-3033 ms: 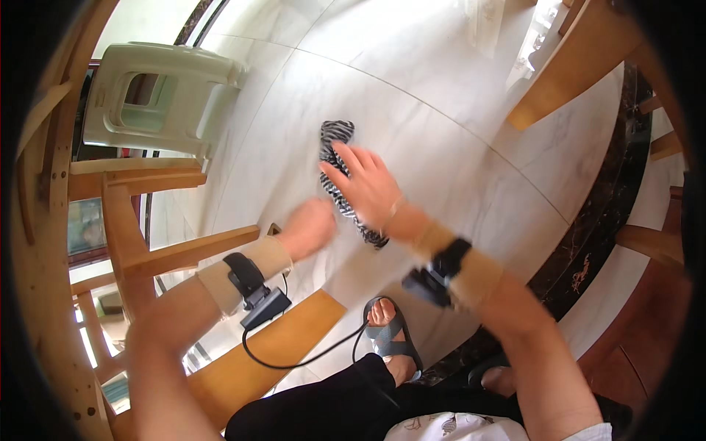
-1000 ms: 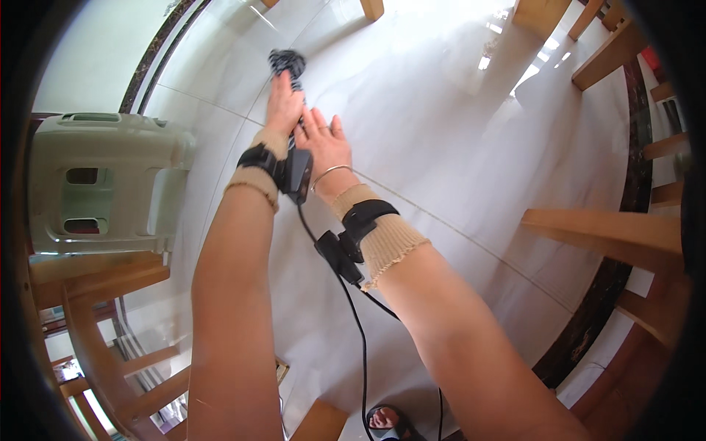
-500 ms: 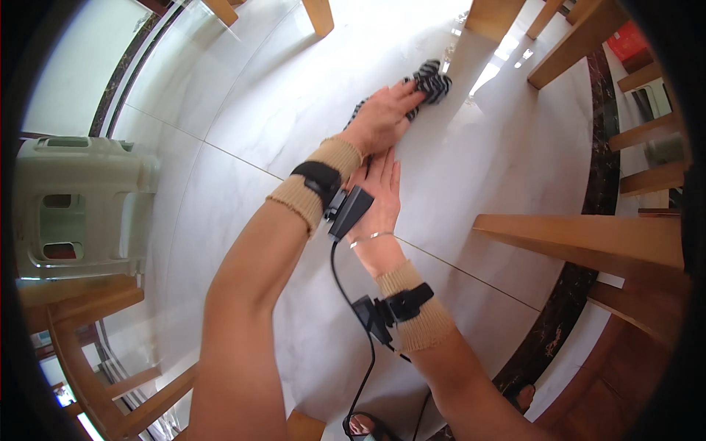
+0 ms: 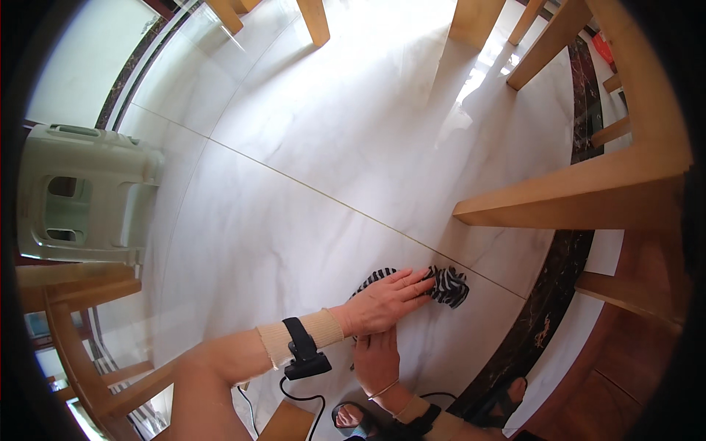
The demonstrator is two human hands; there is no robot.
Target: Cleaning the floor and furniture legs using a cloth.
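A crumpled black-and-white striped cloth [image 4: 448,287] lies on the pale marble-look floor. My left hand [image 4: 384,302] rests flat on it with fingers stretched out and slightly apart, and cloth shows past the fingertips and along the hand's far side. My right hand [image 4: 376,360], with a thin bracelet at the wrist, lies just nearer to me. Its fingers point forward, and their tips are hidden at the left hand's edge. Both wrists wear beige knit cuffs with black strapped devices.
A pale plastic stool [image 4: 88,192] stands at the left, beside a wooden chair [image 4: 77,345]. Wooden furniture legs [image 4: 544,198] reach in from the right. A dark marble border strip [image 4: 529,331] curves along the right. A sandalled foot [image 4: 349,417] is close to my hands.
Both hands have come back toward me from the far part of the floor, bringing the striped cloth with them. The left arm is now bent more sharply.
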